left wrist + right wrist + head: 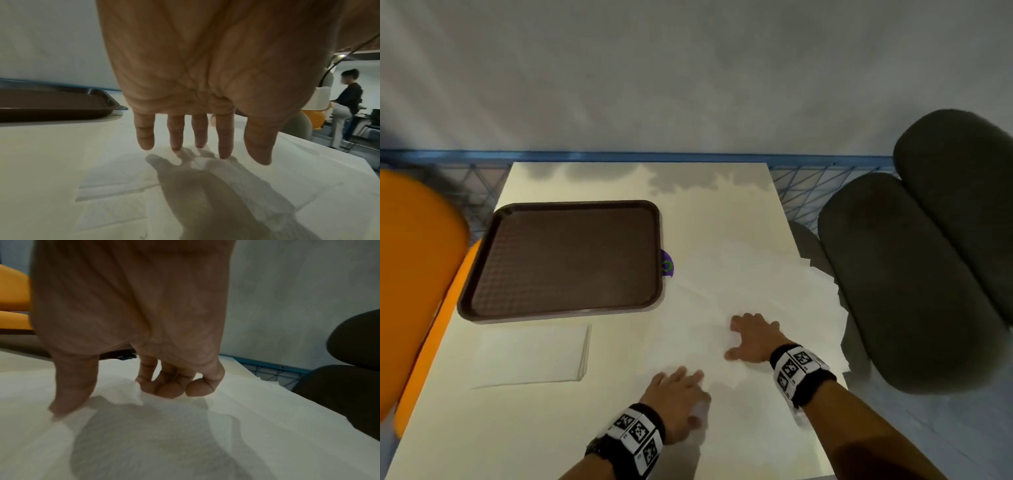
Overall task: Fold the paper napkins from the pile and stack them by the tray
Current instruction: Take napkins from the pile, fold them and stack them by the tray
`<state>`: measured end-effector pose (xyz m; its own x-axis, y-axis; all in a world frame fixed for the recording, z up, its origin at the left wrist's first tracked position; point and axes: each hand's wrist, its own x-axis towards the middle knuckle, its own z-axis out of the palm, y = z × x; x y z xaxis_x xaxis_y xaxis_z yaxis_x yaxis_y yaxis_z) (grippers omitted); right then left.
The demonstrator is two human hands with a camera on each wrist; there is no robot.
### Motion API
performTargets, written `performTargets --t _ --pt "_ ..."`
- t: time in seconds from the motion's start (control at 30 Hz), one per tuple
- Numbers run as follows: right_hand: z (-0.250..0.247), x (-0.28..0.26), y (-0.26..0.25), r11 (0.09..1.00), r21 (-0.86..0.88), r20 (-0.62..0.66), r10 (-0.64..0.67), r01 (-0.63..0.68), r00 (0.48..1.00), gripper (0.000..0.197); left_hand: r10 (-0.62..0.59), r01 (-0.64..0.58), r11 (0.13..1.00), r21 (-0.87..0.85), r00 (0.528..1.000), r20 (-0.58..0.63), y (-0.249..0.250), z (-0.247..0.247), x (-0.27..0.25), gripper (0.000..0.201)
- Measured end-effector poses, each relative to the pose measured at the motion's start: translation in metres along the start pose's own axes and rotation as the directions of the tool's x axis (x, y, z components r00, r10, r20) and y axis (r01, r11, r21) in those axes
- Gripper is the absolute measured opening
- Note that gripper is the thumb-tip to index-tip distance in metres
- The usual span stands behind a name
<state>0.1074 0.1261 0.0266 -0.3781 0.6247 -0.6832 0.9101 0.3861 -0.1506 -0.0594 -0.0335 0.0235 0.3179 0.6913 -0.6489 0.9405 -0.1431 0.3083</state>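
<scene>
A brown tray (565, 257) (51, 104) lies at the table's back left. Just in front of it sits a neat stack of folded white napkins (530, 356). A loose pile of unfolded napkins (763, 284) (246, 426) covers the right side of the table. My left hand (681, 377) (201, 154) rests on the pile's near left part, fingers straight, tips touching the paper. My right hand (734, 341) (115, 400) sits on the pile further right. Its fingers (164, 391) are curled into the top napkin and ruck it up, with the thumb (68, 394) pressed down apart.
An orange chair (414, 274) stands at the left, a dark grey padded chair (928, 291) close to the right edge. Napkins overhang that edge. A blue mesh rail (808, 192) runs behind the table. A purple sticker (667, 263) shows beside the tray. A person (347, 105) stands far off.
</scene>
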Motion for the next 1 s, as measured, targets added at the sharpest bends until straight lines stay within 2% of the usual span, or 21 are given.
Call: performTargets --t 0.1,0.13,0.17,0.2,0.23,0.27,0.3,0.33,0.37,0.43,0.47,0.57,0.6,0.67,0.73,0.8,0.83,0.87,0.9,0.97,1.0 --pt "-0.007 -0.005 0.004 0.997 -0.027 0.017 -0.067 0.067 0.998 0.067 -0.030 0.025 0.995 -0.096 0.998 -0.053 0.001 0.004 -0.001 0.054" --pt "-0.010 -0.008 0.006 0.996 -0.023 0.006 -0.089 0.089 0.996 0.063 -0.036 0.017 0.985 -0.174 0.994 -0.104 -0.001 0.004 -0.001 0.052" --pt "-0.014 -0.012 0.009 0.992 -0.007 -0.008 -0.127 0.127 0.992 0.058 -0.071 0.008 0.957 -0.288 0.976 -0.208 -0.003 0.002 -0.003 0.050" --pt "-0.020 -0.019 0.012 0.987 0.022 -0.012 -0.157 0.158 0.987 0.052 -0.145 -0.009 0.908 -0.418 0.931 -0.335 -0.004 -0.001 -0.006 0.050" --pt "-0.030 -0.027 0.015 0.983 0.064 -0.012 -0.174 0.175 0.985 0.043 -0.256 -0.028 0.838 -0.544 0.861 -0.439 -0.007 -0.008 -0.008 0.058" --pt "-0.041 -0.037 0.017 0.974 0.111 -0.017 -0.197 0.198 0.980 0.038 -0.358 -0.075 0.747 -0.661 0.793 -0.494 -0.010 -0.017 -0.010 0.074" --pt "-0.053 -0.048 0.016 0.957 0.167 -0.028 -0.236 0.237 0.971 0.036 -0.425 -0.132 0.640 -0.757 0.760 -0.492 -0.014 -0.027 -0.011 0.094" --pt "-0.066 -0.059 0.013 0.931 0.204 -0.045 -0.301 0.304 0.953 0.031 -0.436 -0.192 0.543 -0.817 0.768 -0.470 -0.017 -0.039 -0.015 0.113" --pt "-0.079 -0.071 0.008 0.892 0.226 -0.071 -0.387 0.393 0.919 0.021 -0.396 -0.223 0.466 -0.856 0.813 -0.427 -0.018 -0.052 -0.019 0.128" --pt "-0.107 -0.098 -0.007 0.801 0.256 -0.088 -0.537 0.540 0.839 0.016 -0.249 -0.267 0.390 -0.881 0.891 -0.380 -0.011 -0.081 -0.031 0.138" --pt "-0.120 -0.110 -0.013 0.771 0.280 -0.081 -0.575 0.573 0.814 0.015 -0.182 -0.299 0.353 -0.886 0.907 -0.379 -0.008 -0.093 -0.035 0.129" --pt "-0.148 -0.135 -0.026 0.704 0.389 -0.083 -0.615 0.594 0.784 0.009 0.002 -0.369 0.293 -0.882 0.923 -0.385 0.000 -0.114 -0.049 0.064" --pt "-0.153 -0.137 -0.026 0.684 0.429 -0.107 -0.611 0.591 0.784 0.008 -0.002 -0.367 0.304 -0.879 0.923 -0.385 0.001 -0.117 -0.054 0.053" --pt "-0.157 -0.134 -0.020 0.632 0.536 -0.181 -0.562 0.560 0.807 0.015 -0.053 -0.370 0.288 -0.883 0.915 -0.401 -0.003 -0.118 -0.062 0.046" --pt "-0.153 -0.129 -0.008 0.503 0.705 -0.243 -0.490 0.499 0.837 0.037 -0.078 -0.385 0.199 -0.901 0.910 -0.406 -0.012 -0.119 -0.075 0.043" --pt "-0.135 -0.127 0.001 0.289 0.845 -0.308 -0.427 0.451 0.850 0.051 -0.110 -0.393 0.121 -0.911 0.907 -0.406 -0.023 -0.124 -0.093 0.043" --pt "-0.120 -0.125 0.005 0.102 0.917 -0.316 -0.404 0.385 0.859 0.053 -0.131 -0.401 0.094 -0.911 0.902 -0.410 -0.030 -0.124 -0.102 0.040" --pt "-0.102 -0.121 0.008 -0.129 0.949 -0.315 -0.411 0.288 0.855 0.053 -0.160 -0.406 0.078 -0.910 0.896 -0.414 -0.036 -0.125 -0.111 0.035" --pt "-0.083 -0.118 0.007 -0.291 0.935 -0.315 -0.417 0.203 0.853 0.055 -0.183 -0.409 0.068 -0.910 0.892 -0.414 -0.043 -0.124 -0.119 0.032" --pt "-0.051 -0.117 -0.002 -0.433 0.884 -0.372 -0.431 0.174 0.822 0.063 -0.233 -0.410 0.051 -0.911 0.882 -0.410 -0.053 -0.119 -0.134 0.029" --pt "-0.040 -0.121 -0.015 -0.444 0.882 -0.362 -0.432 0.155 0.826 0.066 -0.264 -0.406 0.044 -0.913 0.876 -0.403 -0.056 -0.118 -0.141 0.028"
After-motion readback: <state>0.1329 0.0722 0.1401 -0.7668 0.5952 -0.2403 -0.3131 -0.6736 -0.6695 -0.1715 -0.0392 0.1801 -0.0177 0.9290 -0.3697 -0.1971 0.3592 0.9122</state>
